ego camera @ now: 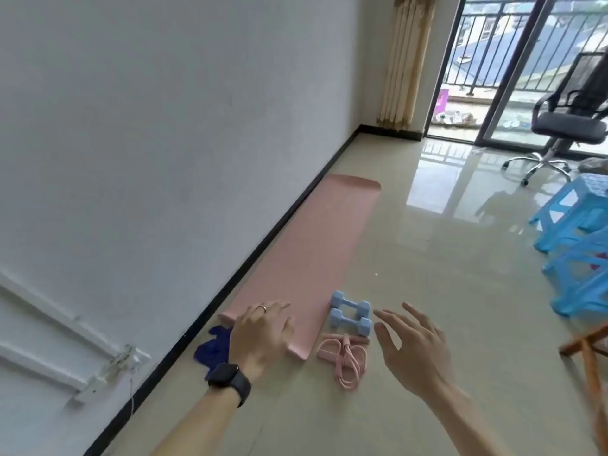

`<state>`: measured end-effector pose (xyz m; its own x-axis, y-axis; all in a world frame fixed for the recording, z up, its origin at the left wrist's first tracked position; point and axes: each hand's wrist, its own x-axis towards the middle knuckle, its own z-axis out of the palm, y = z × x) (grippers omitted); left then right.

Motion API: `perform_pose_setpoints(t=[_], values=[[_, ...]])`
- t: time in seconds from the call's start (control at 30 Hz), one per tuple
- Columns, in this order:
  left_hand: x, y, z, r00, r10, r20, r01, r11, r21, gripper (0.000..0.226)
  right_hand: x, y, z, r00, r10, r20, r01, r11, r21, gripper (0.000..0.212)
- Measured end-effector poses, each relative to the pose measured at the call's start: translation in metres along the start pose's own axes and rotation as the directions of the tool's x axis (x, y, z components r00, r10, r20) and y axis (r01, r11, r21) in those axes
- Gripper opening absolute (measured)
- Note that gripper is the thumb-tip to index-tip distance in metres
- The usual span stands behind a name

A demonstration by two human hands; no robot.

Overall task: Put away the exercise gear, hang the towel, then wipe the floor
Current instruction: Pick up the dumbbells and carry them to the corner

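Two dumbbells (pixel 338 299), one mat (pixel 316 245), one towel (pixel 210 348), left hand (pixel 260 334), right hand (pixel 411 350) outstretched

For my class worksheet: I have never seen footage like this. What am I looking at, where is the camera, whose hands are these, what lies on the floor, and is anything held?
No machine here: the single picture comes from a wide-angle camera worn on a person's head, looking forward and down. Both arms in view are that person's own. The left hand, above a black wristwatch, is over the near end of a flat pink exercise mat laid along the wall; whether it touches is unclear. The right hand is spread open near two light blue dumbbells at the mat's edge. Nearer the camera lies a coiled pink rope with handles, and a crumpled dark blue cloth sits left of the mat. Neither hand holds anything.
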<state>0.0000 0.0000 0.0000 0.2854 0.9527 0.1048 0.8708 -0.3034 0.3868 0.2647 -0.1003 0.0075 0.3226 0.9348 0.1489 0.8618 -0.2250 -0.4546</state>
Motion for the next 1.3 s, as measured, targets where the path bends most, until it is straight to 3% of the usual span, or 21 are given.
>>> perform_pose_setpoints(t=[0.1,0.23,0.37,0.7,1.0,1.17,1.3], values=[[0.012,0.001,0.028,0.998,-0.026,0.063,0.026,1.000,-0.002,0.041,0.016,0.016,0.019,0.998,0.014,0.054,-0.011,0.998,-0.056,0.037],[0.047,-0.004,0.067,0.985,-0.073,0.157,0.069,0.997,0.030,0.046,0.056,0.041,0.054,0.981,0.016,0.192,0.011,0.991,-0.134,0.049],[0.105,-0.010,0.098,0.967,-0.096,0.237,0.091,0.995,0.035,0.051,0.116,0.057,0.077,0.933,0.072,0.352,0.005,0.977,-0.213,0.038],[0.276,0.000,0.138,0.913,-0.180,0.366,0.191,0.982,0.006,0.038,0.278,0.073,0.103,0.843,0.164,0.512,-0.016,0.960,-0.281,0.038],[0.393,0.023,0.202,0.866,-0.331,0.375,0.354,0.935,0.009,0.037,0.436,0.130,0.132,0.776,0.055,0.629,0.142,0.955,-0.259,0.040],[0.445,0.037,0.257,0.778,-0.542,0.316,0.568,0.823,0.014,0.036,0.547,0.179,0.184,0.614,-0.102,0.783,0.373,0.911,-0.174,0.042],[0.465,0.058,0.306,0.593,-0.736,0.326,0.776,0.630,0.009,0.036,0.629,0.214,0.223,0.413,-0.196,0.889,0.569,0.818,-0.084,0.043]])
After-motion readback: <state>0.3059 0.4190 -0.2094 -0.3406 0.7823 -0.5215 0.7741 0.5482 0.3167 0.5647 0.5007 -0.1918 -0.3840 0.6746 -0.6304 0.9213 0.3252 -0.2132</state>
